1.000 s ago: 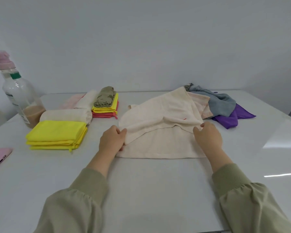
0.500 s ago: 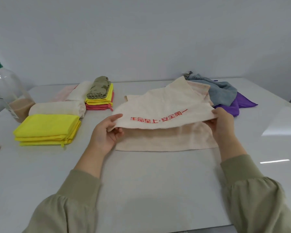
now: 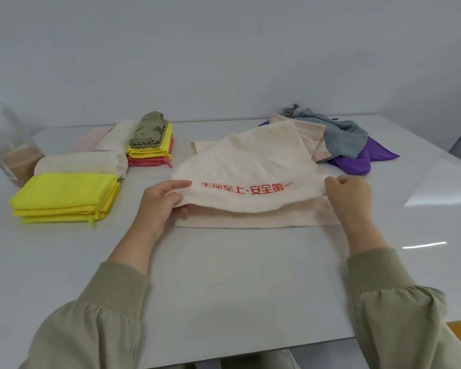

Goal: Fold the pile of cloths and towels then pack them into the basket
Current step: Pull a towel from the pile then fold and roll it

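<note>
A cream towel (image 3: 250,161) with red printed characters lies in the middle of the white table (image 3: 224,275), its far half drawn over toward me above the near half. My left hand (image 3: 161,206) pinches the upper layer's left corner. My right hand (image 3: 350,193) grips its right corner. Behind it on the right lies a loose pile: a pinkish cloth (image 3: 314,139), a grey-blue cloth (image 3: 343,139) and a purple cloth (image 3: 357,161). No basket is in view.
Folded cloths sit at the left: a yellow stack (image 3: 64,198), a rolled cream towel (image 3: 83,163), a pale pink cloth (image 3: 91,138), and an olive cloth (image 3: 149,129) on yellow and red ones. A pump bottle (image 3: 6,147) with brown liquid stands at far left.
Both hands have lifted the towel's far edge and pulled it toward me, so the red print now shows on top. The view has shifted slightly to the right.
</note>
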A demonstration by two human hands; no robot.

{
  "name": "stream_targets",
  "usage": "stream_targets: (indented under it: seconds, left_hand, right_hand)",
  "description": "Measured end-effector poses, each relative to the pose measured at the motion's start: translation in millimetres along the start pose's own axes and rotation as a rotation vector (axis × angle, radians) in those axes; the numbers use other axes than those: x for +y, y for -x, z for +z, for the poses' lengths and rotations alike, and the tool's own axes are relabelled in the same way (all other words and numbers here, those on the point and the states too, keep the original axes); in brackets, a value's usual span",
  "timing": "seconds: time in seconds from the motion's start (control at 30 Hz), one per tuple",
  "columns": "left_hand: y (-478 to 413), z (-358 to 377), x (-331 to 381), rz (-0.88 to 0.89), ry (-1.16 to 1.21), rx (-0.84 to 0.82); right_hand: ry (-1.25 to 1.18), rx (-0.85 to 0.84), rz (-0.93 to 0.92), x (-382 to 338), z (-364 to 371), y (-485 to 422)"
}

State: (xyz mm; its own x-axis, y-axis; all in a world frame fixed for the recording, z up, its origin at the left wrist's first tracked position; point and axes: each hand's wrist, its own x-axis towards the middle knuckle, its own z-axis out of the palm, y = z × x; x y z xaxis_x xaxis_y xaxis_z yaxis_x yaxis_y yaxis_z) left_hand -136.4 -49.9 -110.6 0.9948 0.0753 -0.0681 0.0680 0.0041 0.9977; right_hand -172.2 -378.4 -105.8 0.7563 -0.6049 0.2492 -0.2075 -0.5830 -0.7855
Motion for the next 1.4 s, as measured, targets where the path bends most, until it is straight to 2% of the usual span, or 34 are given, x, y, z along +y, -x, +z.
stream_targets:
  seconds: [0.07, 0.1, 0.17, 0.23, 0.33, 0.47, 0.57, 0.7, 0.83, 0.9, 1.0, 1.1, 1.17, 1.23, 1.3, 1.33, 1.4]
  left_hand:
    - [0.2, -2.2, -0.5, -0.006, -0.040, 0.024]
    - [-0.9, -4.2, -3.2, 0.012, -0.159, 0.047]
    - [-0.7, -6.2, -9.2, 0.096, -0.461, 0.047]
    - [1.9, -4.7, -14.2, 0.156, -0.609, 0.008]
    - [5.1, 0.9, -13.1, 0.147, -0.506, -0.025]
    - [7.6, 3.6, -8.2, 0.090, -0.225, 0.007]
    - [6.7, 1.6, -6.5, 0.016, -0.077, -0.056]
    - [8.7, -0.3, -9.3, 0.050, -0.328, -0.142]
    - [10.3, -0.8, -6.2, 0.000, -0.234, -0.233]
    - [12.6, 0.7, -5.6, 0.012, -0.255, -0.288]
    - [16.5, 2.5, -6.1, 0.093, -0.412, -0.347]
    - [16.4, -0.4, -6.2, 0.087, -0.372, -0.427]
    - [16.9, 0.0, -6.6, 0.097, -0.364, -0.459]
    - [18.5, 1.9, -7.0, 0.127, -0.435, -0.482]
    - [20.5, 3.7, -7.4, 0.153, -0.496, -0.506]
    - [21.0, 4.4, -7.1, 0.148, -0.506, -0.510]
    - [20.1, 4.2, -6.0, 0.116, -0.509, -0.495]
  right_hand:
    - [-0.016, 0.091, -0.002, 0.4, -7.4, 5.2]
    - [0.067, 0.048, 0.023, 3.3, -8.9, 6.9]
    - [0.325, -0.162, 0.097, 11.3, -7.1, 11.2]
    - [0.454, -0.276, 0.105, 17.2, -4.1, 14.3]
    - [0.448, -0.215, 0.041, 20.1, -2.5, 13.7]
    - [0.280, -0.062, 0.076, 19.1, -4.8, 8.4]
    - [0.243, -0.004, 0.092, 21.1, -5.6, 3.9]
    - [0.298, -0.009, 0.054, 24.6, -5.1, 1.2]
    - [0.227, 0.137, 0.007, 25.8, -5.5, -1.2]
    - [0.263, 0.109, 0.051, 29.6, -5.0, -3.8]
    - [0.337, 0.034, 0.131, 31.5, -7.0, -4.8]
    - [0.271, 0.075, 0.147, 26.2, -8.9, -0.5]
    - [0.374, 0.019, 0.141, 24.4, -9.4, 1.0]
    - [0.480, 0.020, 0.058, 21.6, -6.8, 3.1]
    - [0.324, 0.055, -0.178, 10.8, 2.0, 12.5]
    - [0.204, -0.009, -0.320, 3.5, 9.5, 21.6]
    - [0.039, -0.292, -0.546, -11.5, 26.6, 46.3]
